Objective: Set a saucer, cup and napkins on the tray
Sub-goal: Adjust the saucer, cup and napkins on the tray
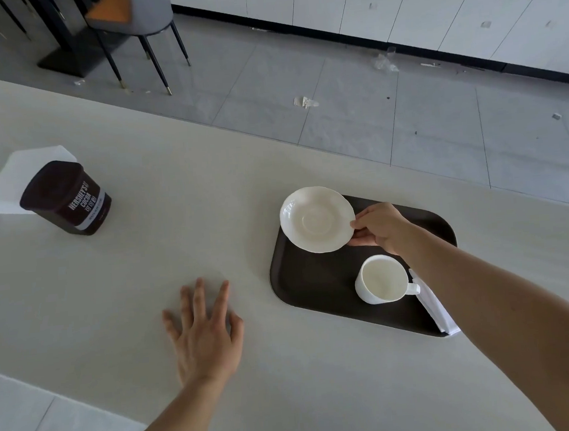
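Note:
A dark brown tray point(317, 288) lies on the white table at the right. My right hand point(382, 227) pinches the right rim of a white scalloped saucer point(316, 217), held tilted over the tray's far left corner. An empty white cup point(383, 279) stands upright on the tray's near side, handle pointing right. Folded white napkins point(435, 308) lie along the tray's right edge, partly hidden under my right forearm. My left hand point(203, 329) rests flat on the table left of the tray, fingers spread, holding nothing.
A dark Hershey's cocoa tub point(68, 199) stands at the far left, in front of a stack of white napkins point(8, 181). The table's far edge runs diagonally behind the tray; beyond it are grey floor tiles and a chair point(135, 25).

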